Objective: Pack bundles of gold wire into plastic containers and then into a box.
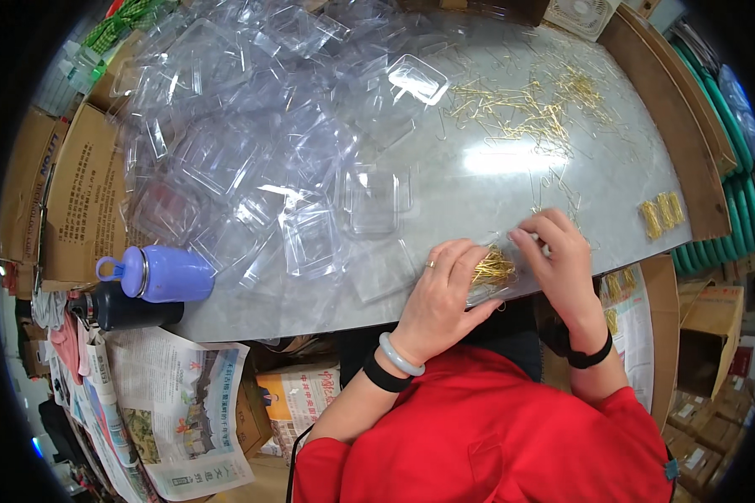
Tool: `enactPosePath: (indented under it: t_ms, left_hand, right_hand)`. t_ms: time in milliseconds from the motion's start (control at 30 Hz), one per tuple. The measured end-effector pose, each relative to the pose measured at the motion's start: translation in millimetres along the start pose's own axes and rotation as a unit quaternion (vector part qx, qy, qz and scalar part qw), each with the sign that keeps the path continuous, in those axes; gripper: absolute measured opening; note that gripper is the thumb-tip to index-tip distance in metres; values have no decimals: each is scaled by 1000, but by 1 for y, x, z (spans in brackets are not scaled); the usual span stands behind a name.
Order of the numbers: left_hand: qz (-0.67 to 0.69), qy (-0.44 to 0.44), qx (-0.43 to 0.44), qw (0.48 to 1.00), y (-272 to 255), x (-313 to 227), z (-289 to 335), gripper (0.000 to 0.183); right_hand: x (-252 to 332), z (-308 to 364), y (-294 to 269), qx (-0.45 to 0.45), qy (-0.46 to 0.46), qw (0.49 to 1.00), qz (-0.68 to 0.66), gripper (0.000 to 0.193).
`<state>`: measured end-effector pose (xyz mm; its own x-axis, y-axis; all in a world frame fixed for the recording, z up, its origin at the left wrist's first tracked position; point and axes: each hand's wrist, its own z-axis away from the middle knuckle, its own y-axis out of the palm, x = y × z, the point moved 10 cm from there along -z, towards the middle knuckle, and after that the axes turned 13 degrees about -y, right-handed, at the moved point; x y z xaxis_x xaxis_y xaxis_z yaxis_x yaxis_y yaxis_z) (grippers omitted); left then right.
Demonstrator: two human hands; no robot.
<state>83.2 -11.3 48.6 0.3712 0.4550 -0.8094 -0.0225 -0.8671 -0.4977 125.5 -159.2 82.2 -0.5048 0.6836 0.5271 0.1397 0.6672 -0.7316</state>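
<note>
Hands meet at the grey table's point(478, 201) near edge: the left hand point(445, 289) curls its fingers point(457, 256) over a clear plastic case point(497, 272) of gold hooks point(492, 268), while the right hand point(558, 260) pinches the case's far rim with fingertips point(524, 237) together.
</note>
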Motion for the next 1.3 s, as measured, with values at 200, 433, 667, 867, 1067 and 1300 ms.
enactPosePath:
  t_ms: [200,433,667,867,1067,1300]
  left_hand:
    - [7,-17,-11,1000,-1,2,1,82]
    - [15,-22,-5,1000,1,6,3,82]
    - [11,-11,-19,1000,-3,2,1,75]
    - [3,-25,0,1000,1,4,0,67]
    - [-57,11,-40,997,1,-5,5,55]
    - [-129,11,-57,990,2,-6,5,58]
  right_hand:
    - [6,-13,11,7,-54,998,44,6]
    - [8,-2,14,39,-45,997,-48,8]
    - [-5,25,-5,-35,15,999,-36,11]
    - [11,33,9,-41,-21,998,30,14]
    - [8,29,4,-27,-63,997,38,23]
    - [29,49,37,150,-148,975,73,73]
